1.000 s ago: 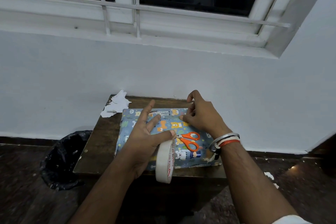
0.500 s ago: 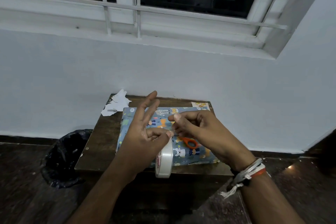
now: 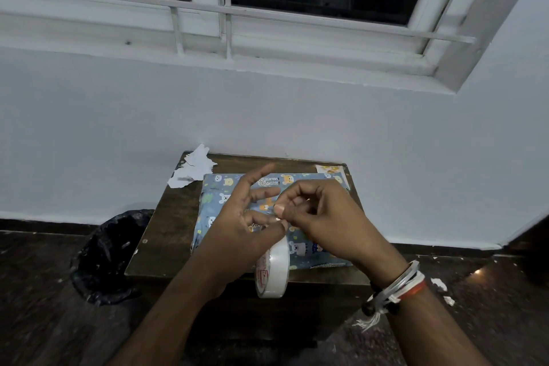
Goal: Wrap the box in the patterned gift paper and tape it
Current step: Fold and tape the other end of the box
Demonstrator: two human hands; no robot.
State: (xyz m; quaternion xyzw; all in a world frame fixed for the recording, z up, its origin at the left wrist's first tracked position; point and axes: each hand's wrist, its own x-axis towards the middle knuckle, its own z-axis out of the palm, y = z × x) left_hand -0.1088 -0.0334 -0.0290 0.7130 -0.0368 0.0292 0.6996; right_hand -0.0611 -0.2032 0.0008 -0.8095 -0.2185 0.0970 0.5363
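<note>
Now my left hand (image 3: 237, 232) holds the tape roll (image 3: 274, 270) over the wrapped box (image 3: 214, 196) on the table (image 3: 166, 232) — my right hand (image 3: 326, 217) pinches its loose end. Tape is thin, sticky, I think — best taken only at the edge.

One wide-angle head view — facing forward and down, close above left hand (image 3: 239, 227) and right hand (image 3: 329, 217) over the table (image 3: 167, 236).

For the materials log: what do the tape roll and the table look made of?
The tape roll: translucent, slightly glossy plastic film, whitish; red print shows on the inner core, likely card. The table: dark brown wood or veneer, dull, scuffed top.
</note>
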